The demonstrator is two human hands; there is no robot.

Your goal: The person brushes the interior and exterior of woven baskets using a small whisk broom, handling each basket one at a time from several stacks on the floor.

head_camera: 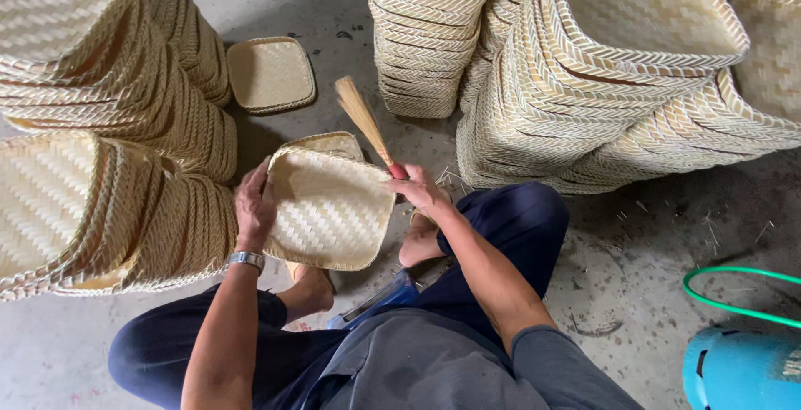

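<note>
Pale square woven-bamboo tray [329,210] held at lap height, between both hands, above the seated person's knees.

The tray looks light and fairly stiff, with a thicker bound rim and rounded corners; the flat weave in the middle probably flexes and could snag or split, so the rim is judged the sound place to grip. The left hand [254,207] has its fingers curled and clamped on the tray's left rim. The right hand [420,193] has its fingers closed around the red handle of a small straw-bristled brush [365,124] at the tray's upper right corner. A second tray [329,144] lies just behind. Tall stacks of like trays [108,126] stand on the grey concrete floor [667,235] on both sides.
</note>
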